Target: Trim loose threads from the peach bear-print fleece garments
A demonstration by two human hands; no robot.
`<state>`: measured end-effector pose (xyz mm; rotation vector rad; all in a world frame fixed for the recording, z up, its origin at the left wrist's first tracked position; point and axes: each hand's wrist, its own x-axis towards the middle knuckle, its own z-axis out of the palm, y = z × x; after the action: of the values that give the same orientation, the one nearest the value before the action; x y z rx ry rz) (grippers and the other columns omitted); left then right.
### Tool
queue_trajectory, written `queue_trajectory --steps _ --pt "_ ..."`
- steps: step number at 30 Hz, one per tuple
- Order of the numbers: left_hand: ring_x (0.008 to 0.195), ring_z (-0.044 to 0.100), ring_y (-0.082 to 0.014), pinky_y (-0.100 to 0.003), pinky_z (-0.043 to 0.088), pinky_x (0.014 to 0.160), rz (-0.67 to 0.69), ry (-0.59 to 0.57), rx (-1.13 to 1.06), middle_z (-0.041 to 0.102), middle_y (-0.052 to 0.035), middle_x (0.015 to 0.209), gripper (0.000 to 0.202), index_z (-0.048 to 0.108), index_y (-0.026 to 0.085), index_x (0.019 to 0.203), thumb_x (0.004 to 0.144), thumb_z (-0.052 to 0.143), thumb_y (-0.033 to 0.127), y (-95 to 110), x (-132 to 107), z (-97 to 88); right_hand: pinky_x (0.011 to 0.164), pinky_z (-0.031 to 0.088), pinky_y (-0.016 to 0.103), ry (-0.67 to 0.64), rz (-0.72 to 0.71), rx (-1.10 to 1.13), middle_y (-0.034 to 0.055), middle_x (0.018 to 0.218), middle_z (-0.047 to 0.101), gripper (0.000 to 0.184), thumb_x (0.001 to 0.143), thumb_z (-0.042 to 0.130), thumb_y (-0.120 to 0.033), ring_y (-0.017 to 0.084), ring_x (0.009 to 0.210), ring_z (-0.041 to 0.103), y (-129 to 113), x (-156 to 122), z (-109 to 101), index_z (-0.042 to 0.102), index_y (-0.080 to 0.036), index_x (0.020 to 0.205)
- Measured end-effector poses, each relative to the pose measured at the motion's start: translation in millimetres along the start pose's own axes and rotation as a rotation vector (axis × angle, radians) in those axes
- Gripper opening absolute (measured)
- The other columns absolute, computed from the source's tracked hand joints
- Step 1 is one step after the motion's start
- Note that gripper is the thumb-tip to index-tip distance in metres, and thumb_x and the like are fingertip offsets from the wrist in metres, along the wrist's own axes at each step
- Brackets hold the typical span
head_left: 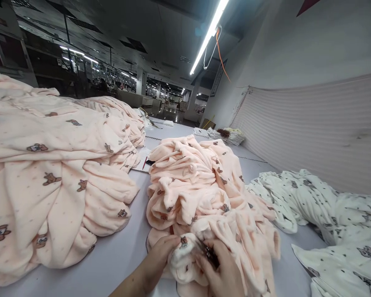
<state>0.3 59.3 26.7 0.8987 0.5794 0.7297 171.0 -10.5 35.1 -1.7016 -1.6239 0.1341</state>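
Note:
A heap of peach fleece garments with small bear prints [198,185] lies in the middle of the grey table [120,255]. My left hand [160,253] pinches a fold of the nearest peach piece at the bottom edge of the heap. My right hand [222,272] is closed around a small dark tool, probably thread snips [207,252], whose tip touches the same fold. Both hands sit close together at the front of the heap.
A tall stack of the same peach fleece [49,173] fills the left side. White fleece with dark prints [327,214] lies on the right. Papers and a pen [144,163] rest behind the heap; stacked paper [225,136] sits farther back. A striped wall covering [312,123] runs along the right.

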Motion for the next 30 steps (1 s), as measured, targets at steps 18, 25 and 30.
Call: queue_trajectory --steps 18,25,30 --pt "0.079 0.058 -0.0173 -0.025 0.042 0.075 0.097 -0.025 0.004 0.068 0.0 0.077 0.025 0.07 0.018 0.077 0.082 0.061 0.041 11.0 9.5 9.5 0.062 0.053 0.028 0.101 -0.09 -0.118 0.0047 0.088 0.07 0.027 0.092 0.046 -0.041 0.022 0.078 0.068 -8.4 -4.9 -3.6 0.069 -0.027 0.096" --pt "0.076 0.061 -0.0172 -0.029 0.044 0.078 0.07 -0.119 -0.172 0.069 -0.0012 0.074 0.022 0.07 0.018 0.091 0.087 0.057 0.036 11.4 8.8 8.3 0.068 0.054 0.027 0.096 -0.107 -0.018 0.0046 0.096 0.069 0.025 0.089 0.052 -0.041 0.02 0.082 0.068 -7.1 -4.3 -6.8 0.067 -0.025 0.102" --pt "0.064 0.055 -0.0102 -0.021 0.041 0.065 0.053 -0.097 -0.176 0.065 0.0028 0.068 0.02 0.063 0.016 0.071 0.081 0.066 0.034 6.5 7.5 4.6 0.068 0.053 0.028 0.044 -0.06 -0.067 0.0041 0.093 0.07 0.026 0.091 0.048 -0.041 0.022 0.083 0.068 -12.6 -2.8 -9.7 0.068 -0.027 0.097"
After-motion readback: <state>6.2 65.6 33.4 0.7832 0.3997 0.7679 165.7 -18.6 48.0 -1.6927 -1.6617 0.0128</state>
